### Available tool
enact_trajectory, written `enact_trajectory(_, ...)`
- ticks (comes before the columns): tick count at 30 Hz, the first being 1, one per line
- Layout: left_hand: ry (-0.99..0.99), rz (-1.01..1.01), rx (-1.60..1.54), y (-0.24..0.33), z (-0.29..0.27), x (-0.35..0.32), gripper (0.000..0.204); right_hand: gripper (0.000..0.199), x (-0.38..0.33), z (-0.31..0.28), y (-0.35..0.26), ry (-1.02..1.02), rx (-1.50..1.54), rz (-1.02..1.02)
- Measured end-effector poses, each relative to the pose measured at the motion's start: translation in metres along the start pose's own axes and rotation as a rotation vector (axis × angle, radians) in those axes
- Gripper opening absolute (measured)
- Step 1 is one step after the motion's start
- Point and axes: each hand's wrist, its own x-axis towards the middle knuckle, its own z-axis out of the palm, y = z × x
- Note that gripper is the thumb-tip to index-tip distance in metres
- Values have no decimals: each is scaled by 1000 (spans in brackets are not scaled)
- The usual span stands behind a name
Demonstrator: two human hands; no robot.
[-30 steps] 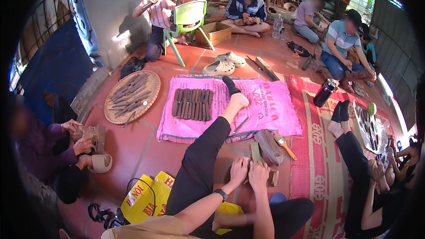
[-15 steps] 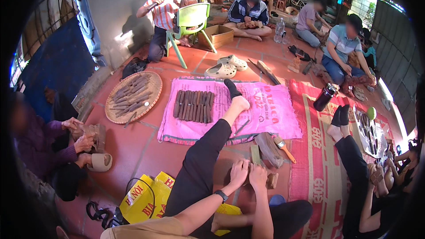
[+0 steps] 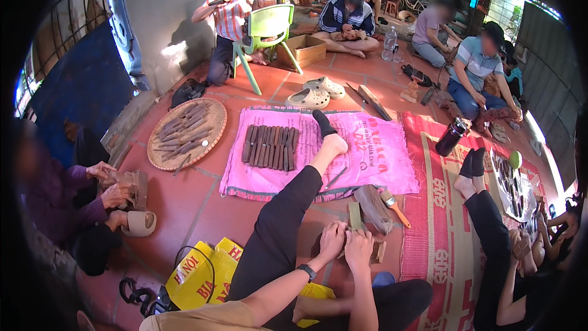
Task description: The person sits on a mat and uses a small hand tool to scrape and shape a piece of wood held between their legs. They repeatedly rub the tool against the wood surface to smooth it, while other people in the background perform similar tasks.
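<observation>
My left hand [image 3: 332, 240] and my right hand [image 3: 358, 249] are close together between my legs, fingers curled. Whatever they grip is mostly covered by the fingers. A narrow greenish-grey block [image 3: 354, 215] sticks out beyond my right hand's knuckles. Beside that hand lies a small light-brown wooden block [image 3: 380, 252]. Just past the hands are a crumpled brownish plastic bag [image 3: 372, 207] and a flat brush [image 3: 395, 208] with an orange handle.
Dark wooden-handled tools [image 3: 269, 148] lie in a row on a pink sack [image 3: 383, 153], under my outstretched foot. A round woven tray [image 3: 215, 117] holds brown sticks. Yellow cardboard [image 3: 195, 282] is at my left; a black flask [image 3: 451, 137] stands on the red mat [image 3: 422, 208]. Several people sit around.
The whole view has shifted very slightly. My hands stay closed and together at the greenish-grey block, with hardly any visible movement.
</observation>
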Motion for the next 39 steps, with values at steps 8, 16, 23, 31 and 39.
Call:
enact_trajectory(8,3,-6,12,2,3,-1,38,30,3,35,27,-39,-44,61)
enact_trajectory(16,-26,-1,9,3,7,-1,37,29,1,38,36,-94,-39,148)
enact_trajectory(23,-27,-3,-21,-3,4,1,38,28,1,5,3,-1,-24,21)
enact_trajectory(31,-27,-20,3,-8,9,1,37,30,3,39,31,-40,-19,69)
enact_trajectory(39,-16,7,6,0,8,1,37,32,5,33,29,-104,-92,130)
